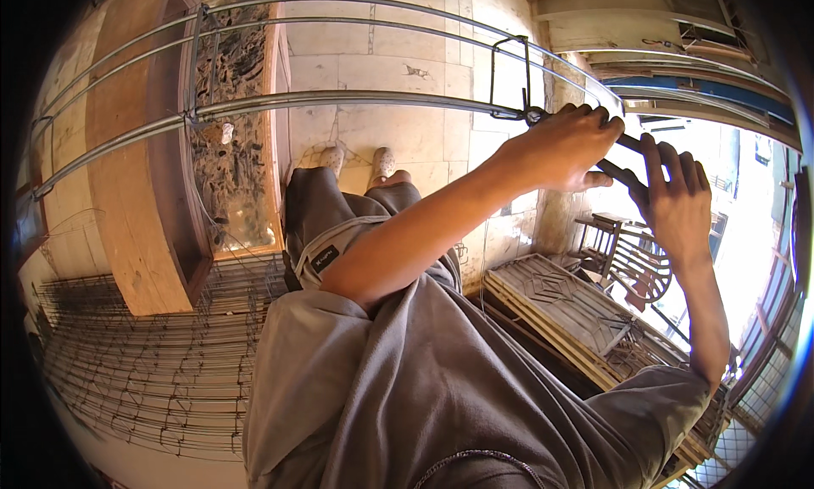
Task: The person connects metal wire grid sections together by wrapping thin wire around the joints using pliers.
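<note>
Pale tiled floor (381, 69), wooden chair (626, 253), bright daylight (750, 209)

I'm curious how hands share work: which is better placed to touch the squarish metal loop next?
Probably the left hand: it is nearer the metal loop; the right hand is farther off, at the dark bars.

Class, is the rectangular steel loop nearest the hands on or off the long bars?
On: the loop meets the front bars at its lower edge, beside the left hand. Whether it is tied there, I cannot tell.
</note>
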